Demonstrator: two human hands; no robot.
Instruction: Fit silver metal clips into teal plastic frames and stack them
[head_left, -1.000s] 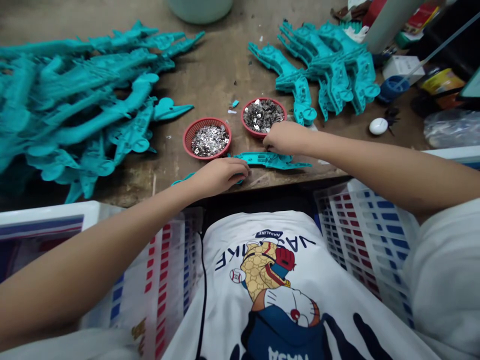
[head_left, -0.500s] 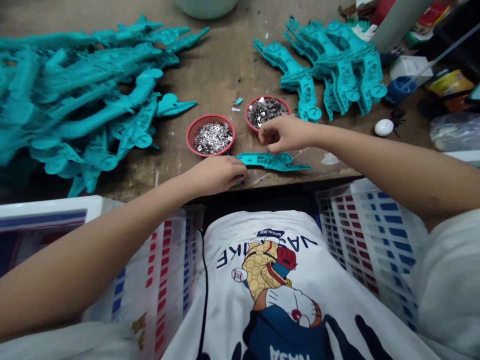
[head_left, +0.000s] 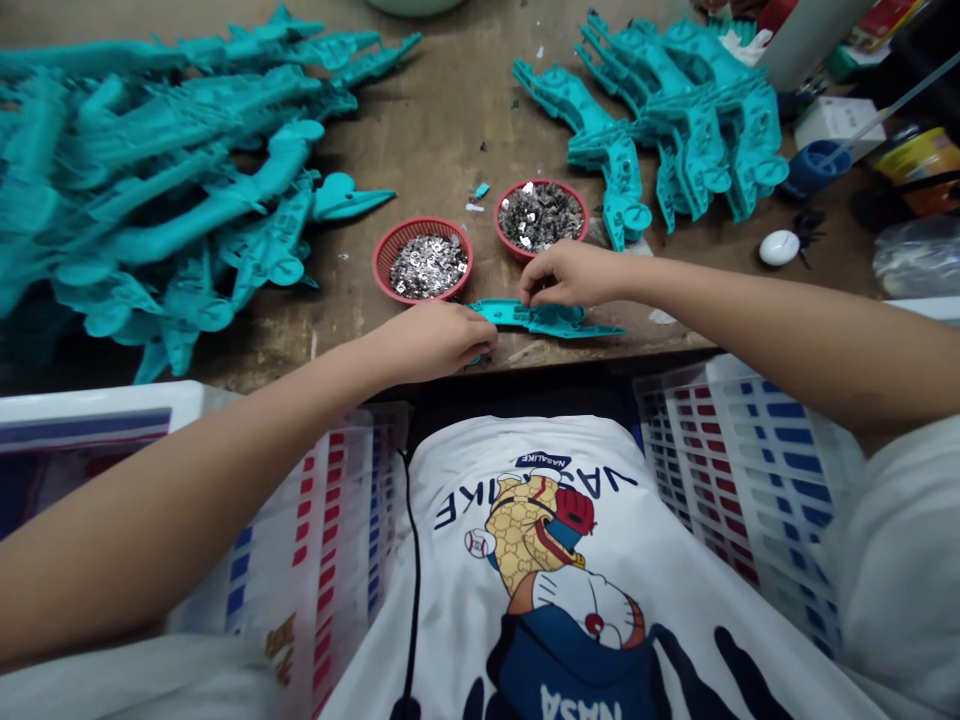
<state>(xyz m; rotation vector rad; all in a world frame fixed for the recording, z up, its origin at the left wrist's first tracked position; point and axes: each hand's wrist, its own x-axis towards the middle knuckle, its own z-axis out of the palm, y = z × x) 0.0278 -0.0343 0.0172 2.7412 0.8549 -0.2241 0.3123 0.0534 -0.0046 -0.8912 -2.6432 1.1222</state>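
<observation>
A flat teal plastic part (head_left: pixel 555 319) lies at the near edge of the wooden table (head_left: pixel 442 130). My left hand (head_left: pixel 435 338) curls over its left end and holds it down. My right hand (head_left: pixel 566 274) rests on top of the part with fingertips pinched together; what they pinch is too small to make out. Just behind the hands stand two small red baskets of silvery metal pieces, one on the left (head_left: pixel 424 260) and one on the right (head_left: pixel 541 213).
A large heap of teal plastic parts (head_left: pixel 165 170) fills the table's left side. A smaller pile of teal parts (head_left: pixel 675 110) lies at the back right. White slotted crates sit at my left (head_left: pixel 315 540) and right (head_left: pixel 750 470). Boxes, a blue cap and a white oval clutter the far right.
My right hand came back from the right red basket and lowered its pinched fingers onto the teal part. My left hand stayed on the part's left end.
</observation>
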